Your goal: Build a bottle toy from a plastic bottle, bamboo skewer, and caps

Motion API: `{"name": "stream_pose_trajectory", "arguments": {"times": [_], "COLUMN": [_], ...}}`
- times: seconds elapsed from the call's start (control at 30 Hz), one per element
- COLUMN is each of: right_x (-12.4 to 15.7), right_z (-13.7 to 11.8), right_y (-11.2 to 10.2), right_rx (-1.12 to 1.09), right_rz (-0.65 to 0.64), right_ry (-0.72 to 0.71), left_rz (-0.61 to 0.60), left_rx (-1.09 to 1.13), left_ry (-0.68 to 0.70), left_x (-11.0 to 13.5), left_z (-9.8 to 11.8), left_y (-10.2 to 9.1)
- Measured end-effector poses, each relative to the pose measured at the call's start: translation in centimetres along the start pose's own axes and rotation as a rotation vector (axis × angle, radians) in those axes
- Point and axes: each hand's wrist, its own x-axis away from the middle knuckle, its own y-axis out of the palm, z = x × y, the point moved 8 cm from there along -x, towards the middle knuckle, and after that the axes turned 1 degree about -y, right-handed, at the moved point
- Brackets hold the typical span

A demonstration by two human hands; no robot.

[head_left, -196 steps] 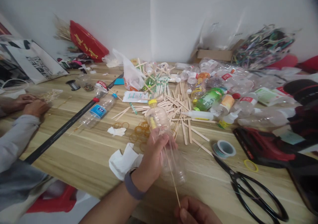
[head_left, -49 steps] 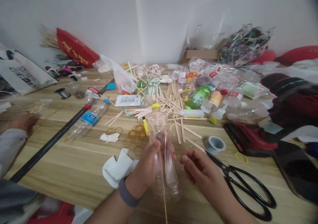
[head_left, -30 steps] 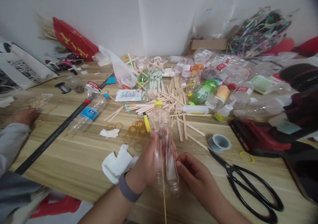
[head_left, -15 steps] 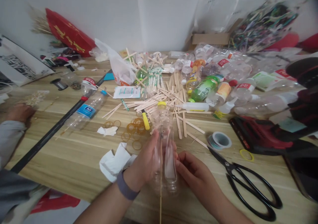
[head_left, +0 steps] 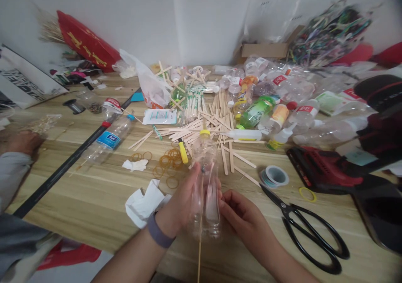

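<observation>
A clear plastic bottle with a yellow cap points away from me in the middle, an opening cut in its side. My left hand is wrapped round its left side. Along the bottle runs a thin wooden stick, its near end sticking out past the base towards me. My right hand has its thumb and fingers pinched at the bottle's right edge; the exact contact of the fingertips is hard to see. Just beyond the bottle lie flat wooden sticks, and rubber bands are to its left.
Black scissors lie right of my hands, near a wire spool and a red-black power tool. Many bottles fill the back right. At left are a black pole, a blue-labelled bottle and another person's hand.
The bottle and both hands keep the same hold. The view has shifted slightly, so things on the right appear a little further left; the stick's near end has also swung slightly left.
</observation>
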Motion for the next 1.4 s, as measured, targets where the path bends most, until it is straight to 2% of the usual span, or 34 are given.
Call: {"name": "stream_pose_trajectory", "arguments": {"times": [0.2,0.57,0.77,1.4], "right_x": [-0.10,0.01,0.22,0.28], "right_z": [-0.49,0.32,0.02,-0.27], "right_y": [0.03,-0.09,-0.17,0.02], "right_rx": [-0.003,-0.011,0.006,-0.016], "right_rz": [0.001,0.008,-0.002,-0.017], "right_ry": [-0.016,-0.011,-0.010,-0.018], "left_rz": [0.026,0.046,0.001,0.014], "left_rx": [-0.007,-0.019,-0.048,-0.011], "left_ry": [-0.012,-0.056,-0.050,-0.054], "left_x": [-0.14,-0.06,-0.13,-0.11], "left_z": [-0.18,-0.21,-0.29,-0.26], "left_y": [-0.26,-0.45,-0.26,-0.16]}}
